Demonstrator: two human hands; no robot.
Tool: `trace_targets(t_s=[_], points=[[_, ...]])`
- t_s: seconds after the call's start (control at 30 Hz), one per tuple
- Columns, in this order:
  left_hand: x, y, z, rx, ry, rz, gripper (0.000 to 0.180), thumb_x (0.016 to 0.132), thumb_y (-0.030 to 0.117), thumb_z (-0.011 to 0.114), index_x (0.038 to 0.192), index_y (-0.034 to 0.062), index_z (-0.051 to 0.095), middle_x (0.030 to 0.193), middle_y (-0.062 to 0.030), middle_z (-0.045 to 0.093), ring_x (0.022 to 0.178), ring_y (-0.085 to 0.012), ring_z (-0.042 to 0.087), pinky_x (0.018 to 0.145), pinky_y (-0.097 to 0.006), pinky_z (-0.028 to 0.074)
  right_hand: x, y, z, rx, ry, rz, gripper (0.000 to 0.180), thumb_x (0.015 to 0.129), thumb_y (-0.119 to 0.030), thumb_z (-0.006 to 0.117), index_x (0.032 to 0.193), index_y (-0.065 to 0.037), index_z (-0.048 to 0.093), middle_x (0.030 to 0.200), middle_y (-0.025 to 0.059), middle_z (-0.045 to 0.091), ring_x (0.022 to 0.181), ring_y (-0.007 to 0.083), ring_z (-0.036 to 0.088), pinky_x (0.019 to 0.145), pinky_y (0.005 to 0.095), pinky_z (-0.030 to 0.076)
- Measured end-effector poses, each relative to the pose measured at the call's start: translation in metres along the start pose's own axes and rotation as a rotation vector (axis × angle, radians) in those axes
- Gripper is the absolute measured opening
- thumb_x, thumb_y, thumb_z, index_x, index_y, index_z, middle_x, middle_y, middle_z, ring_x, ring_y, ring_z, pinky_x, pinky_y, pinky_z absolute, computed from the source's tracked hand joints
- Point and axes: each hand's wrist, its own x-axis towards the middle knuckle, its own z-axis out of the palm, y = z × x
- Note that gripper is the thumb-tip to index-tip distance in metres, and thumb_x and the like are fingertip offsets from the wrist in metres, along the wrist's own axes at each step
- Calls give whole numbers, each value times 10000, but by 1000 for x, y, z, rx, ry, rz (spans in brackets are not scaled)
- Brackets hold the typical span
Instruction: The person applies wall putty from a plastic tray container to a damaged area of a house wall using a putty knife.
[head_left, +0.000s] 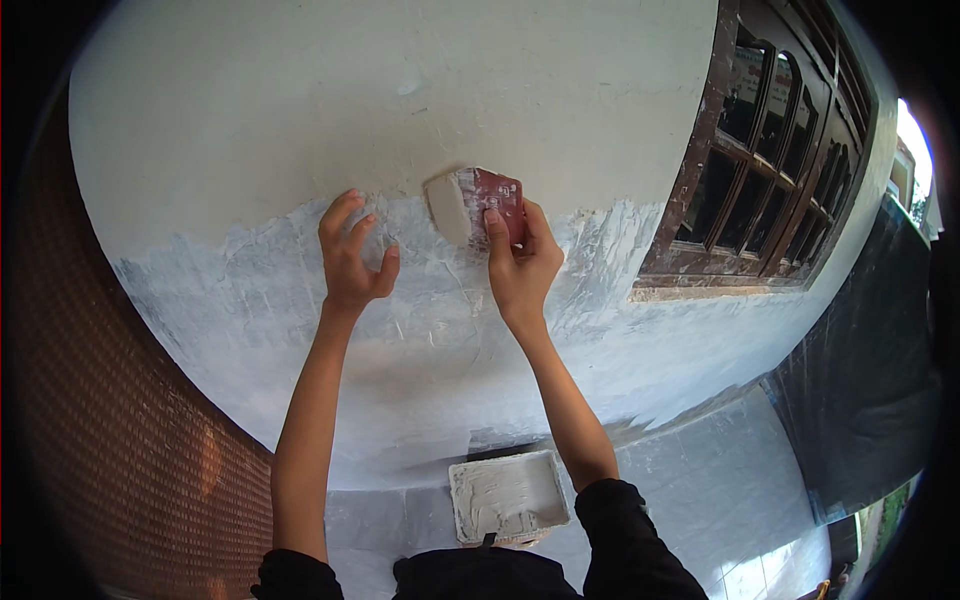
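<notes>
My right hand grips a dark red plastic scraper, thumb on its near face. Wet off-white putty coats the scraper's left part, and that side is up against the wall. To the left, my left hand is raised before the wall with its fingers apart and nothing in it. Cream paint covers the wall's upper part; below a ragged line it is patchy grey-white. A shallow white tray of putty sits low in front of me, between my forearms.
On the right, a brown wooden window with dark panes is set into the wall. A brown woven panel runs along the left. Grey floor lies below, and a dark sheet hangs at the far right.
</notes>
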Motion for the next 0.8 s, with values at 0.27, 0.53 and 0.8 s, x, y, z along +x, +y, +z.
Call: trace_targets(t_s=[0.27, 0.53, 0.8], points=[[-1, 1, 4, -45, 20, -4, 461, 782, 178, 624, 1203, 96, 455, 1244, -159, 444, 1185, -353, 464, 965, -469, 410, 13, 15, -13, 83, 22, -17, 236, 900, -128, 651, 1081, 16, 611, 853, 49, 653, 751, 73, 579, 631, 215, 484], [0, 4, -1, -100, 3, 10, 451, 791, 153, 614, 1197, 61, 442, 1223, -198, 446, 1156, -380, 482, 959, -500, 420, 12, 14, -22, 132, 98, 33, 244, 906, -108, 638, 1097, 38, 594, 942, 56, 651, 840, 90, 590, 734, 229, 481], [4, 8, 2, -173, 52, 1, 438, 778, 162, 629, 1174, 60, 473, 1214, -195, 461, 1152, -372, 489, 946, -480, 428, 18, 24, -26, -1, 95, 26, 236, 899, -117, 653, 1078, 28, 600, 939, 46, 639, 841, 86, 572, 765, 232, 461]])
